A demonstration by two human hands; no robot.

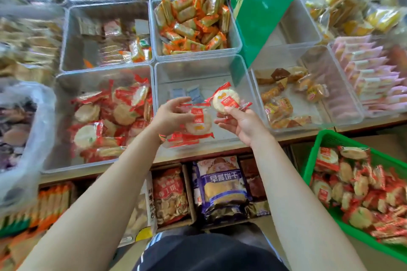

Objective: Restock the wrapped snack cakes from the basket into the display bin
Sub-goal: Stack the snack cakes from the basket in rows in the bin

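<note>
Clear display bin [246, 77] at frame centre; right hand [240, 123] pinches a snack cake [225, 100] at its fingertips, left hand [170, 116] hovers loosely spread above others.

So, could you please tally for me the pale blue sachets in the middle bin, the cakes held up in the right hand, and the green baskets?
Pale blue sachets: 2
Snack cake held in the right hand: 1
Green basket: 1
Total: 4
</note>
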